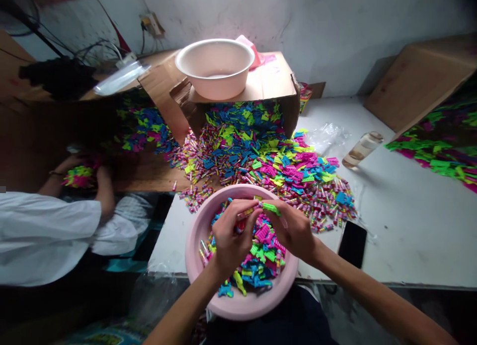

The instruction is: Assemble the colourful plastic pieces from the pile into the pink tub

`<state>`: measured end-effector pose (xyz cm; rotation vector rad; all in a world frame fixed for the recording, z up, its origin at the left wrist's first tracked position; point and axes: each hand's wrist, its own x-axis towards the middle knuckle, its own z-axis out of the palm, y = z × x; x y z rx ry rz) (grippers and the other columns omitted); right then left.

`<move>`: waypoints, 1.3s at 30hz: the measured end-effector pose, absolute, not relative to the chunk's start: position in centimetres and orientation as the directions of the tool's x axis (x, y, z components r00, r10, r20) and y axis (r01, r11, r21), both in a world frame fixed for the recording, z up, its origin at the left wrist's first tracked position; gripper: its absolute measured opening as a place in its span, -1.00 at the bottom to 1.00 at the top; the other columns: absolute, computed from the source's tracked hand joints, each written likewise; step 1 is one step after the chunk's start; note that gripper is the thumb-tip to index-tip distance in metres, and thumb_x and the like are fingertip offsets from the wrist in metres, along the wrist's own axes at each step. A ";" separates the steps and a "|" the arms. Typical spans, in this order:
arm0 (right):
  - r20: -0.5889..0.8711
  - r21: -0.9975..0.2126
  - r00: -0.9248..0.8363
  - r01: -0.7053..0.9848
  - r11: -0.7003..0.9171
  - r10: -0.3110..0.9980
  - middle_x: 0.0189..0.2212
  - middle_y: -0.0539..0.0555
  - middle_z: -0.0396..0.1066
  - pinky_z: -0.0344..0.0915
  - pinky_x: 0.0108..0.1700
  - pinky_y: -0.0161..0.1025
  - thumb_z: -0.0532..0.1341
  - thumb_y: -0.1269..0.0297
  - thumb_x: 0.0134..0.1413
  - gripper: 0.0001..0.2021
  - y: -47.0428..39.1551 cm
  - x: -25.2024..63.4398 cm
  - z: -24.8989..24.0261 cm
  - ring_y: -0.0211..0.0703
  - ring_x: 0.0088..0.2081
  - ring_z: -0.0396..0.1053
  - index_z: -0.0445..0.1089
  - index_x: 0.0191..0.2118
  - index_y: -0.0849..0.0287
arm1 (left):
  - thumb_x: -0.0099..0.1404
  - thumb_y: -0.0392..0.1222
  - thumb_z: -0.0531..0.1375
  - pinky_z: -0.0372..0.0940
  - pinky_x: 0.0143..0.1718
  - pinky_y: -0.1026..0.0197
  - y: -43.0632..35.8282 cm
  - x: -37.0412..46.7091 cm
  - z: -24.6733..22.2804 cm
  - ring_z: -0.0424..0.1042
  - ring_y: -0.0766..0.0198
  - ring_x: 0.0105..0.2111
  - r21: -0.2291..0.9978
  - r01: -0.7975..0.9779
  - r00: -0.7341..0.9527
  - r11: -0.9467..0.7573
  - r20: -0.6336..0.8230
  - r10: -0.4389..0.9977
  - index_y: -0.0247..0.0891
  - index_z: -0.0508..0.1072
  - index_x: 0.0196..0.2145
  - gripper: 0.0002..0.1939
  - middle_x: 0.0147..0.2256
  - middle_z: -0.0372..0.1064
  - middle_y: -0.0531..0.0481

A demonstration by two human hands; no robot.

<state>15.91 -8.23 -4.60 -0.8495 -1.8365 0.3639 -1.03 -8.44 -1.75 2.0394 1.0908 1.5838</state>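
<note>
My left hand [234, 231] is closed on a small clear tube with yellow and red contents [245, 214]; a red bit shows below it, inside the fingers. My right hand [296, 231] pinches a bright green plastic toy piece [271, 208]. The tube's end and the green piece are close together; whether they touch I cannot tell. Both hands are above a pink basin [196, 258], which holds pink, blue, green and yellow plastic pieces [263, 255] and some small tubes.
Behind the basin spreads a heap of tubes and plastic pieces [294, 171], spilling from a cardboard box [290, 94] topped by a pale bowl [219, 87]. A phone [352, 244], a bottle [362, 149] and another box [413, 87] stand right. A co-worker [48, 236] handles pieces at left.
</note>
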 end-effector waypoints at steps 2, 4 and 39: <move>0.676 -0.608 -0.188 0.402 0.684 0.712 -0.13 0.14 0.56 0.48 -0.03 -0.16 0.16 0.49 0.31 -0.67 -8.4 15.7 -4.3 -0.04 -0.09 0.56 0.32 0.11 0.05 | 0.32 -0.38 0.28 0.46 -0.13 0.17 -8.6 -0.9 -1.9 0.56 0.18 -0.19 0.633 0.385 0.108 -0.672 0.692 0.714 -0.21 0.51 -0.06 -0.75 -0.20 0.57 -0.08; 0.684 -0.594 -0.193 0.412 0.691 0.703 -0.14 0.13 0.56 0.48 -0.02 -0.17 0.16 0.49 0.31 -0.67 -8.5 15.7 -4.1 -0.05 -0.10 0.56 0.33 0.12 0.05 | 0.31 -0.40 0.28 0.47 -0.14 0.17 -8.7 -1.0 -1.8 0.56 0.18 -0.19 0.589 0.400 0.127 -0.703 0.724 0.679 -0.21 0.50 -0.04 -0.72 -0.20 0.57 -0.09; 0.703 -0.557 -0.360 0.258 0.790 0.613 -0.12 0.21 0.52 0.43 0.01 -0.12 0.12 0.59 0.27 -0.65 -8.3 16.5 -3.2 -0.05 -0.07 0.50 0.30 0.13 0.23 | 0.30 -0.41 0.29 0.41 -0.18 0.33 -10.6 -1.2 0.8 0.55 0.31 -0.26 0.701 0.455 0.082 -0.549 0.581 0.810 -0.21 0.51 -0.11 -0.77 -0.22 0.55 0.01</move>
